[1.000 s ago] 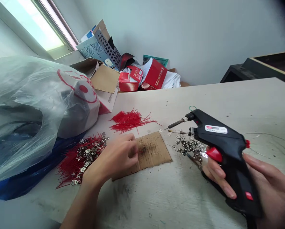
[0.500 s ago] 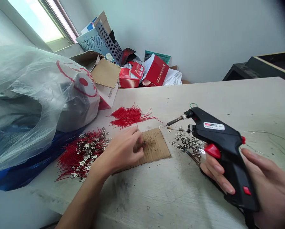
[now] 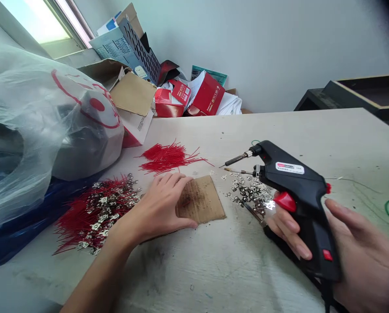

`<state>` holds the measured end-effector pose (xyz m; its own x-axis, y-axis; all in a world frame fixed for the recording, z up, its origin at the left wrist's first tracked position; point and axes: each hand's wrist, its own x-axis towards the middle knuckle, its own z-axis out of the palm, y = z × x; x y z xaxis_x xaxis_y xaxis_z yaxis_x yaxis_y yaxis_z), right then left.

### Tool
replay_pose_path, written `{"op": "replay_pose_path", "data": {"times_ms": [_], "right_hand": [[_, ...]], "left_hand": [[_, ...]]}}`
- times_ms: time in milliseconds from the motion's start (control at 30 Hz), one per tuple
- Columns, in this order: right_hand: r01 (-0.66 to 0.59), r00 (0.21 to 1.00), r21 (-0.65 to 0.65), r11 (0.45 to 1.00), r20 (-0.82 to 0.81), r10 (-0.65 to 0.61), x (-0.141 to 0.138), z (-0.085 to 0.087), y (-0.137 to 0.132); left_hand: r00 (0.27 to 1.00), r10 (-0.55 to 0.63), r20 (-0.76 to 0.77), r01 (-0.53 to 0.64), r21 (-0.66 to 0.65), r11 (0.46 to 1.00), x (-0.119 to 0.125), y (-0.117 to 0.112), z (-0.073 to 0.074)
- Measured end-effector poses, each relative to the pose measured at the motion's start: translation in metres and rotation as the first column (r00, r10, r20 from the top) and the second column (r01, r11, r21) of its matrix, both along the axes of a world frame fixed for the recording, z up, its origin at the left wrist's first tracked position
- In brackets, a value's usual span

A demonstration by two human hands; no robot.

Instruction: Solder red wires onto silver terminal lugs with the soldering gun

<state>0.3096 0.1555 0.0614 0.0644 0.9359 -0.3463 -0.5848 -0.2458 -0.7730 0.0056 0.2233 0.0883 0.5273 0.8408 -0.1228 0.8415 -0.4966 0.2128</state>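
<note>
The right hand (image 3: 360,256) grips a black pistol-grip soldering gun (image 3: 298,182) with a red trigger, right of a brown cardboard pad (image 3: 204,202). The open left hand (image 3: 155,208) rests on the pad's left edge. Loose silver metal terminals (image 3: 246,193) lie right of the pad; red wires with terminals (image 3: 96,213) lie left.

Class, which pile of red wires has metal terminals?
The larger red wire pile beside the left hand: silver terminals crowd it, unlike the smaller, terminal-free pile.
</note>
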Motion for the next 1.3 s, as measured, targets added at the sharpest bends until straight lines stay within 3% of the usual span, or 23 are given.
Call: {"op": "replay_pose_path", "data": {"times_ms": [100, 233, 333, 400, 533, 667, 767, 867, 967, 1100, 1300], "right_hand": [[-0.095, 0.995, 0.015, 0.995, 0.005, 0.095, 0.002, 0.004, 0.000], [-0.030, 0.998, 0.079, 0.996, 0.053, 0.025, 0.000, 0.009, 0.004], [0.023, 0.998, 0.118, 0.993, 0.058, -0.030, 0.001, 0.015, 0.007], [0.068, 0.995, 0.151, 0.986, 0.067, -0.078, 0.003, 0.018, 0.008], [0.194, 0.972, 0.227, 0.954, 0.087, -0.218, 0.010, 0.021, 0.012], [0.341, 0.923, 0.315, 0.886, 0.064, -0.379, 0.017, 0.019, 0.016], [0.422, 0.885, 0.351, 0.836, 0.043, -0.464, 0.020, 0.019, 0.017], [0.456, 0.864, 0.359, 0.814, 0.038, -0.501, 0.022, 0.021, 0.018], [0.515, 0.820, 0.392, 0.763, 0.036, -0.571, 0.025, 0.023, 0.023], [0.552, 0.777, 0.390, 0.737, 0.079, -0.624, 0.027, 0.025, 0.029], [0.531, 0.800, 0.380, 0.757, 0.069, -0.596, 0.025, 0.024, 0.029]], "left_hand": [[1.000, -0.012, 0.010, 0.012, -0.003, 1.000, -0.002, -0.001, -0.002], [1.000, -0.015, 0.021, 0.014, 0.047, 0.999, 0.004, 0.002, -0.003], [0.999, -0.034, 0.030, 0.029, 0.169, 0.985, 0.025, 0.012, -0.001], [0.994, -0.104, 0.031, 0.095, 0.215, 0.972, 0.047, 0.020, 0.000], [0.946, -0.321, 0.055, 0.311, 0.138, 0.940, 0.086, 0.030, -0.006], [0.873, -0.484, 0.056, 0.478, 0.089, 0.874, 0.102, 0.041, -0.016], [0.875, -0.481, 0.054, 0.477, 0.069, 0.876, 0.108, 0.055, -0.012], [0.873, -0.464, 0.150, 0.459, 0.070, 0.886, 0.124, 0.063, -0.001], [0.857, -0.507, 0.097, 0.489, 0.161, 0.857, 0.147, 0.058, 0.003], [0.863, -0.491, -0.120, 0.503, 0.315, 0.805, 0.171, 0.047, -0.010], [0.847, -0.526, -0.072, 0.530, 0.175, 0.829, 0.167, 0.055, -0.024]]}}
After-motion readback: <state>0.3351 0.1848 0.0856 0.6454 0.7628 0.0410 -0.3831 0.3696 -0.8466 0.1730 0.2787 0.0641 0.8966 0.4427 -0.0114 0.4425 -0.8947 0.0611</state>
